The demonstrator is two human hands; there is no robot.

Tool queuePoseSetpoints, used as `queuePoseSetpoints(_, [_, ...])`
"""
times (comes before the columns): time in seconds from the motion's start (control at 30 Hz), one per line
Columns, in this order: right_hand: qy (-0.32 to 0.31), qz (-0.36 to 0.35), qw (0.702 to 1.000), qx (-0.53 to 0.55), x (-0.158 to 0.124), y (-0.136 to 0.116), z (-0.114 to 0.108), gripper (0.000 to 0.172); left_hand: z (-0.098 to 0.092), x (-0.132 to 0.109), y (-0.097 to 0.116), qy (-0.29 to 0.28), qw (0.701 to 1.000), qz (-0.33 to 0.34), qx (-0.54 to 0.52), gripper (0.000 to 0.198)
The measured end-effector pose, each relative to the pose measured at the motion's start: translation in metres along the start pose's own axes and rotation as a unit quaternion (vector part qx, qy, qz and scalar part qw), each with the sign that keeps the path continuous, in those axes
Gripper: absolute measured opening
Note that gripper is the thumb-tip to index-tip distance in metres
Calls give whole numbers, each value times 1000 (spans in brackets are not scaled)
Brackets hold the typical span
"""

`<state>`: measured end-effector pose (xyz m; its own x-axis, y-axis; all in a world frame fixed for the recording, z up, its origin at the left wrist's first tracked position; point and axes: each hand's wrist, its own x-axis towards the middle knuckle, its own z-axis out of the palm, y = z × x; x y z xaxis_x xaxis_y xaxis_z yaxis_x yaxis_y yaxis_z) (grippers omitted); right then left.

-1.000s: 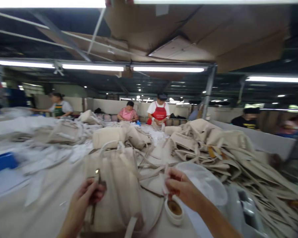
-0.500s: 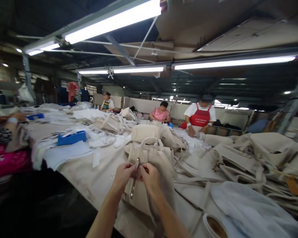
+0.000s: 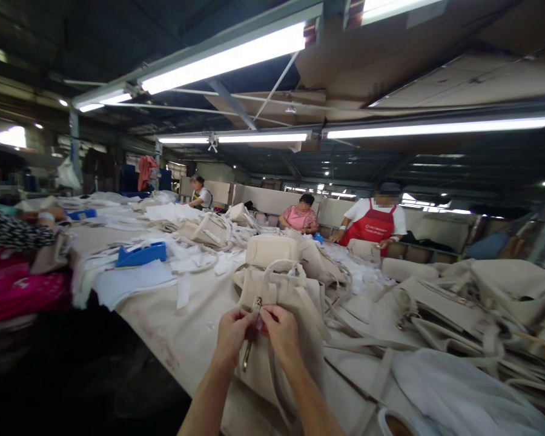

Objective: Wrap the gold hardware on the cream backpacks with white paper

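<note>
A beige backpack (image 3: 272,284) lies on the table in front of me, its front panel facing me. A gold zipper (image 3: 247,356) runs down that panel, with a small metal fitting (image 3: 258,301) at its upper end. My left hand (image 3: 234,332) is closed, thumb and fingers pinching the zipper pull just below the fitting. Right beside it, my right hand (image 3: 280,332) pinches at the same spot. A small pale, thin piece shows between the fingertips; its kind is not clear.
Beige bags and straps (image 3: 449,309) heap at the right, near clear plastic (image 3: 463,387) and a round tub (image 3: 393,422). A blue holder (image 3: 140,253) and white sheets (image 3: 136,281) are at left. Several co-workers, one in a red apron (image 3: 372,223), surround the table.
The view has shifted, so the scene sits farther right and slightly lower. Both hands stay pinched at the zipper. The person in the red apron has moved their arms apart.
</note>
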<state>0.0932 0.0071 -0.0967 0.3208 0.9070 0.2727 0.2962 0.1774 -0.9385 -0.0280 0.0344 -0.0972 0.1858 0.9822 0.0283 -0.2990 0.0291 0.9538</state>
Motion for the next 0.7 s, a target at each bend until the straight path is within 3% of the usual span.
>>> queuePoseSetpoints(0.13, [22,38,998,45,-9,-7,1,39,2,4,-7,21,999,7,-29,44])
queuePoseSetpoints(0.3, [18,120,971,207,-18,-14,3,35,0,5,-7,22,998,2,-57,43])
queuePoseSetpoints(0.47, [62,116,975,177,-13,-12,8,44,1,2,-6,12,997,4,-72,38])
queuePoseSetpoints(0.7, [95,100,979,150,-1,-6,16,25,11,-8,1,26,993,23,-112,36])
